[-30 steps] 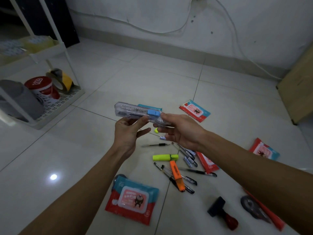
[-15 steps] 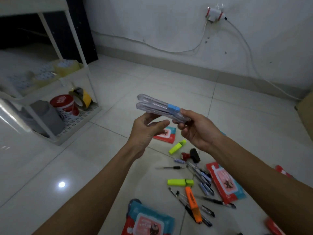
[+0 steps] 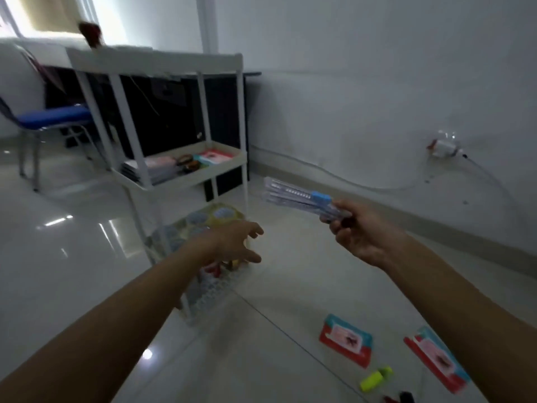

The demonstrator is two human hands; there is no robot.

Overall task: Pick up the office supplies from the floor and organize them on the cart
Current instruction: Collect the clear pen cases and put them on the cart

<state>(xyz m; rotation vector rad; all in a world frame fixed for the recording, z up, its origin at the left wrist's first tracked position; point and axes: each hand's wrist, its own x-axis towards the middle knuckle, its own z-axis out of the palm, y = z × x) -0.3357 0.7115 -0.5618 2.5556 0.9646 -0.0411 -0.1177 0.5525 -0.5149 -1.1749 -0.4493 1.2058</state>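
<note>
While the white cart [image 3: 162, 117] stands at the left with items on its middle and lower shelves, the left hand [image 3: 232, 242] reaches toward it with fingers spread, holding nothing. Further right, the right hand [image 3: 357, 231] grasps a clear pen pack [image 3: 293, 194] in the air, above two red packets [image 3: 345, 340] and a yellow highlighter [image 3: 374, 379] on the near floor

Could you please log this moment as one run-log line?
right hand grips clear pen pack | left hand open, empty | cart ahead
</note>
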